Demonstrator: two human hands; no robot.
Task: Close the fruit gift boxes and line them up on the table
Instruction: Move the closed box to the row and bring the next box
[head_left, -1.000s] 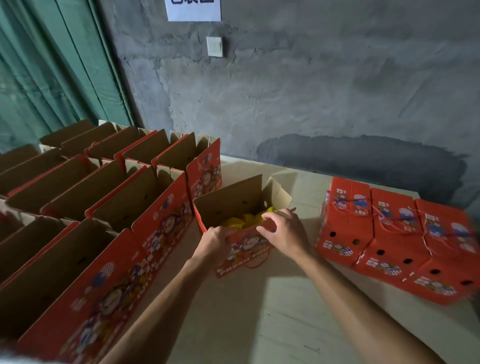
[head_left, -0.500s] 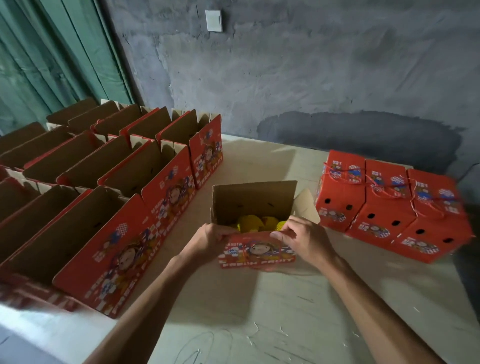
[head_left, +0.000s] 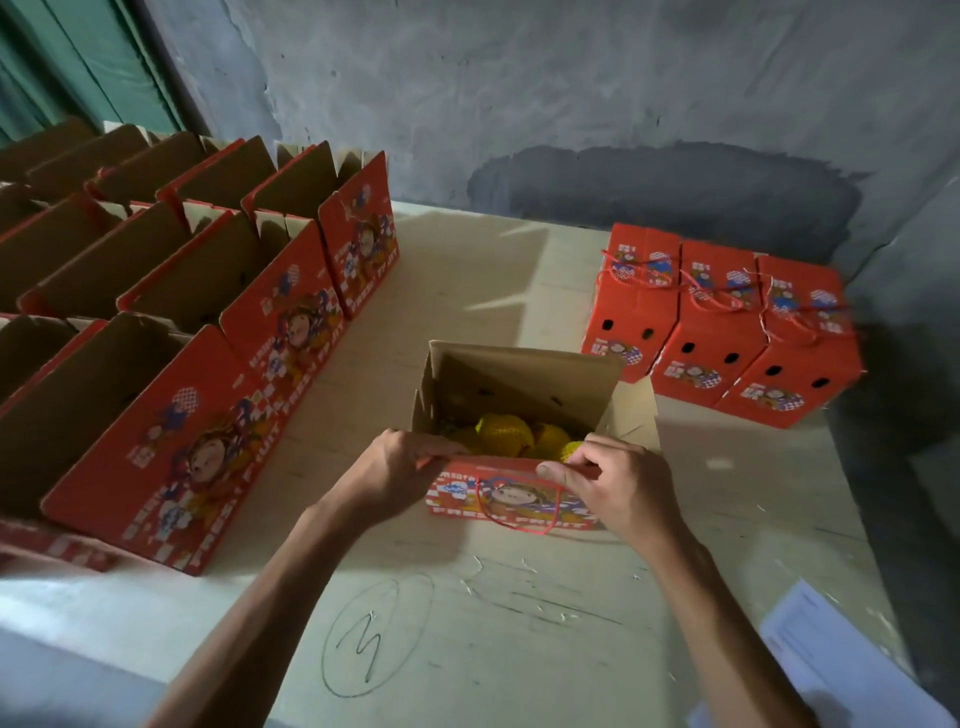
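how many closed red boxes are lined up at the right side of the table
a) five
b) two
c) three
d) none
c, three closed boxes stand side by side near the wall, tops shut with red cord handles, while the open box gripped by the left hand and right hand still shows yellow fruit.

Open red fruit box (head_left: 511, 501) mid-table, yellow fruit (head_left: 506, 434) inside, three closed boxes (head_left: 724, 325) lined far right
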